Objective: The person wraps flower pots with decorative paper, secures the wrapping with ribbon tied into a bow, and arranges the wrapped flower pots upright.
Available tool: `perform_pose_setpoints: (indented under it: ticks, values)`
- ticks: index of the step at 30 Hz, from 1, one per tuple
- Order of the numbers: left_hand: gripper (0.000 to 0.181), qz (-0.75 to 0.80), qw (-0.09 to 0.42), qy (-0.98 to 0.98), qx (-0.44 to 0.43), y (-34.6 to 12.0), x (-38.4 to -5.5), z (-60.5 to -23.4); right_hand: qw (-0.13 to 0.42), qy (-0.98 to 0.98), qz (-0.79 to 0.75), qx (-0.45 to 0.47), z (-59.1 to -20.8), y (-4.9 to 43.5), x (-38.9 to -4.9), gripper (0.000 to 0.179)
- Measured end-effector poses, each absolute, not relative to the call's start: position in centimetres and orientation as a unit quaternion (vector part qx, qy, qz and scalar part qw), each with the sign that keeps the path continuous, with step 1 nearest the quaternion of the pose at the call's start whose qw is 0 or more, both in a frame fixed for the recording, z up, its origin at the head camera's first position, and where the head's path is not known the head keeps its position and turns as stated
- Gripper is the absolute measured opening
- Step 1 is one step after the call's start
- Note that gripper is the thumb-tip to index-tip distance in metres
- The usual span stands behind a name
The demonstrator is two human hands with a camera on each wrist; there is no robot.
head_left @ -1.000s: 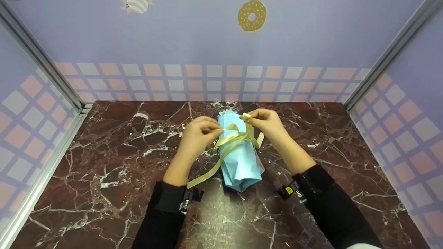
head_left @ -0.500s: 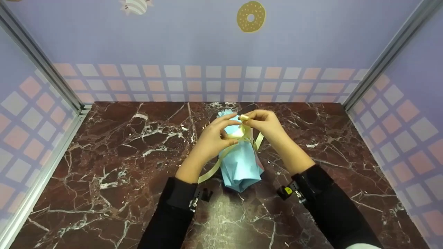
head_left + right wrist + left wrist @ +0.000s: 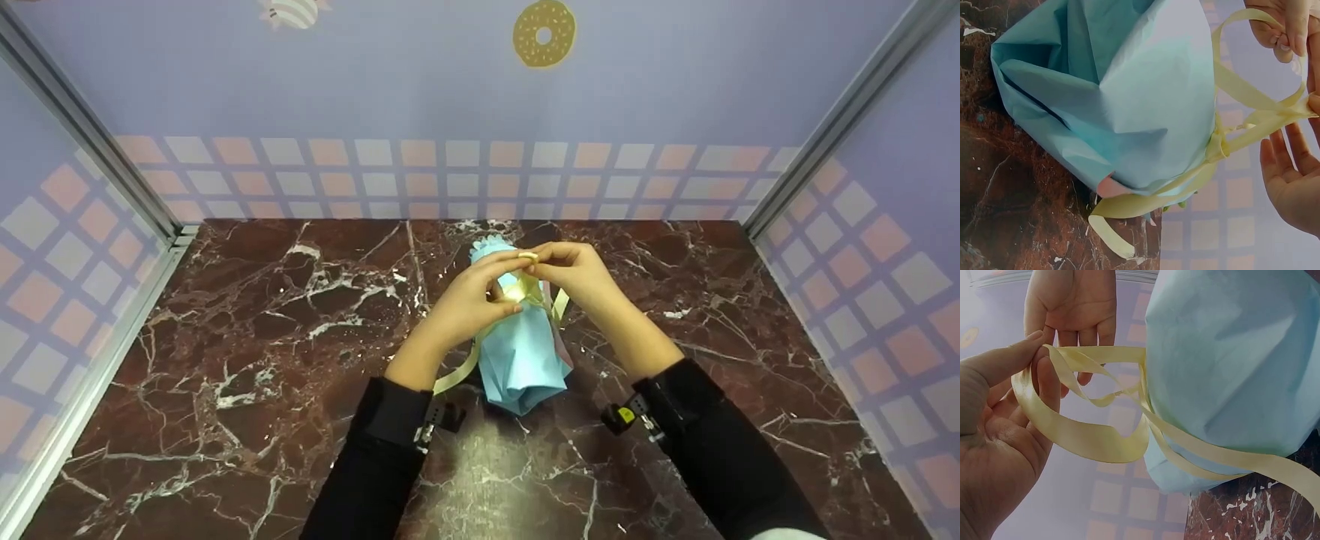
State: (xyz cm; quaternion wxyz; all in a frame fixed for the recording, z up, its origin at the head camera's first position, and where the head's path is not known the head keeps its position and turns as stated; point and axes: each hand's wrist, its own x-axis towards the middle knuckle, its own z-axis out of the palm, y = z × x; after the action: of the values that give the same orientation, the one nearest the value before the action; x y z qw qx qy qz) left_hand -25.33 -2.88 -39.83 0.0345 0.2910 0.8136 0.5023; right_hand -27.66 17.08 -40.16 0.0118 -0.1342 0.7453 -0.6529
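A bundle wrapped in light blue paper [image 3: 521, 360] lies on the marbled tabletop, its scalloped edge toward the wall. Pale yellow satin ribbon [image 3: 1089, 441] is tied round it, with loops drawn up above the knot [image 3: 1217, 147]. My left hand [image 3: 469, 304] holds one ribbon loop, its fingers curled around the band in the left wrist view. Fingertip to fingertip with it, my right hand [image 3: 577, 274] pinches ribbon over the bundle. One long ribbon tail [image 3: 456, 375] trails to the left; a shorter tail [image 3: 561, 304] hangs on the right side.
The brown marbled tabletop [image 3: 247, 360] is bounded by a purple back wall [image 3: 420, 90] with pink and white squares. Side panels [image 3: 892, 300] stand left and right. Black sleeves with wrist-worn cameras [image 3: 621, 415] are on both arms.
My left hand has moved right, over the ribbon, and its fingertips now meet the right hand's. My right hand has stayed nearly in place with its ribbon. The bundle has hardly moved.
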Motion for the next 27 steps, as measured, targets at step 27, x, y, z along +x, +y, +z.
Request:
perform_pose_setpoints:
  ticks: [27]
  values:
    - [0.062, 0.630, 0.078, 0.758, 0.147, -1.4, -25.3, -38.7, -0.172, 0.843, -0.427, -0.279, -45.1, 13.1, -22.7, 0.019]
